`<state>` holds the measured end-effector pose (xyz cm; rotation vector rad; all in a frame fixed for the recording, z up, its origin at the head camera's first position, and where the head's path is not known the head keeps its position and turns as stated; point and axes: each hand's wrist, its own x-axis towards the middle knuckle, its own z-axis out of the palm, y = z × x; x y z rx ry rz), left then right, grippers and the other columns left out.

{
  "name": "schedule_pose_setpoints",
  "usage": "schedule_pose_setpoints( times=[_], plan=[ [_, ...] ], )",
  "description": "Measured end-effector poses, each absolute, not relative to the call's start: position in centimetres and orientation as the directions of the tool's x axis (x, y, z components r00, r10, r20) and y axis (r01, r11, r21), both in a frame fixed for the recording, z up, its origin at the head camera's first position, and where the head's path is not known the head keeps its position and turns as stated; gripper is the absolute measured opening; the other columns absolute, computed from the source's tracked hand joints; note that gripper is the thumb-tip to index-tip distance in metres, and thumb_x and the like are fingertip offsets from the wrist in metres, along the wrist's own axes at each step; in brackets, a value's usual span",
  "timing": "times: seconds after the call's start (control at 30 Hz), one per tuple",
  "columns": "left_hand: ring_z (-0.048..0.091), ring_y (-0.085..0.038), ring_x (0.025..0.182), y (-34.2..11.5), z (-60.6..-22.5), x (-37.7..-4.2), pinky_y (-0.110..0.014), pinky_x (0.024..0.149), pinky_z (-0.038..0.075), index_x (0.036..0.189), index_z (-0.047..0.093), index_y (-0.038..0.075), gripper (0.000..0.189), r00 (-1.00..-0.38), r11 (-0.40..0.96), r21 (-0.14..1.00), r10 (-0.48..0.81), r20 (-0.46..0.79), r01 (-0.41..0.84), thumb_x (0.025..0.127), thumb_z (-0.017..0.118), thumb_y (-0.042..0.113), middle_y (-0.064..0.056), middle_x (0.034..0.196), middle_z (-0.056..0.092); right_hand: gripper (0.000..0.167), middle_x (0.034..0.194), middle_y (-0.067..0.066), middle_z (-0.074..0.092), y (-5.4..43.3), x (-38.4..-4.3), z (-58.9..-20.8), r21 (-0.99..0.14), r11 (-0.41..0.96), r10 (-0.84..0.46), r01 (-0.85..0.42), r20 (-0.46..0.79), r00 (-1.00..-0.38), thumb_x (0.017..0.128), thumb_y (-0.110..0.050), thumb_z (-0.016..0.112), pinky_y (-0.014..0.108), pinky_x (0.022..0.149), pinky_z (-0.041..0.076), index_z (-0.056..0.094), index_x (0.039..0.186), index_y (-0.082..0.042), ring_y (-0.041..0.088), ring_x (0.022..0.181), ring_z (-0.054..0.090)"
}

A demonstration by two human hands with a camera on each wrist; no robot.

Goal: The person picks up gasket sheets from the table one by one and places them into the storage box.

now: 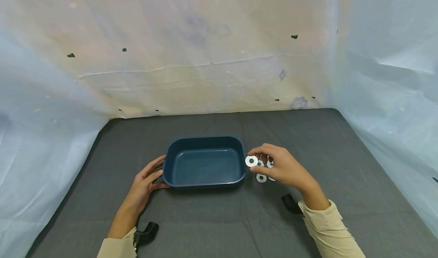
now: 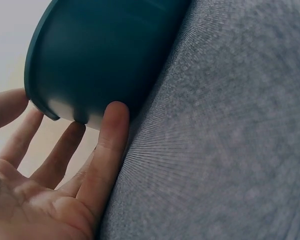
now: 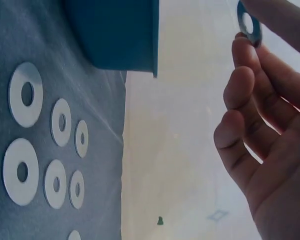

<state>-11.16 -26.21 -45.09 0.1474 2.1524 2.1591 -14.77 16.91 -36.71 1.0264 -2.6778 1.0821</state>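
A flat metal washer [image 1: 251, 161] with a round centre hole is pinched between the thumb and fingers of my right hand [image 1: 285, 167], just right of the blue tray [image 1: 205, 183]. The right wrist view shows the same washer [image 3: 250, 22] raised above the cloth. Under and beside that hand lie several more washers [image 1: 261, 178], partly hidden by it; in the right wrist view these washers [image 3: 21, 171] lie in rows. My left hand [image 1: 142, 187] rests against the tray's left end with spread, fairly straight fingers, touching its outer wall [image 2: 85, 65].
Dark grey cloth [image 1: 205, 220] covers the table. Pale sheeting [image 1: 205, 60] hangs behind it and at both sides. Each wrist carries a black mount, one by the left sleeve [image 1: 118, 247] and one by the right sleeve [image 1: 328, 227].
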Motion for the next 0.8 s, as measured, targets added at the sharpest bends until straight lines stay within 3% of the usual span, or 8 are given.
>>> schedule_pose_setpoints(
  times=[0.23, 0.4, 0.8],
  plan=[
    [0.065, -0.007, 0.111, -26.1, -44.9, -11.0, -0.034, 0.080, 0.061, 0.155, 0.035, 0.010, 0.053, -0.990, 0.000, 1.000, 0.138, -0.012, -0.012, 0.104, 0.052, 0.016, 0.008, 0.142, 0.048, 0.036, 0.092, -0.004, 0.064, 16.3, -14.6, -37.4, -0.599, 0.561, -0.535, -0.571, 0.264, -0.803, 0.084, -0.027, 0.081, 0.021, 0.064, 0.044, 0.069, 0.117, -0.021, 0.017, 0.077, 0.056],
    [0.064, -0.006, 0.111, -26.0, -44.8, -10.9, -0.034, 0.080, 0.061, 0.154, 0.036, 0.011, 0.053, -0.992, 0.012, 1.000, 0.123, -0.024, -0.023, 0.104, 0.053, 0.017, 0.005, 0.143, 0.047, 0.036, 0.096, -0.009, 0.063, 15.8, -14.7, -37.9, -0.607, 0.583, -0.512, -0.539, 0.240, -0.825, 0.085, -0.028, 0.080, 0.023, 0.066, 0.045, 0.069, 0.118, -0.020, 0.014, 0.079, 0.054],
    [0.064, -0.007, 0.111, -25.9, -44.7, -11.0, -0.034, 0.081, 0.060, 0.154, 0.036, 0.013, 0.055, -0.993, 0.033, 0.999, 0.117, -0.035, -0.031, 0.103, 0.055, 0.018, -0.001, 0.146, 0.044, 0.036, 0.095, -0.006, 0.064, 15.2, -14.6, -38.3, -0.585, 0.662, -0.465, -0.469, 0.170, -0.869, 0.088, -0.026, 0.077, 0.023, 0.063, 0.042, 0.069, 0.121, -0.016, 0.005, 0.074, 0.049]
  ],
)
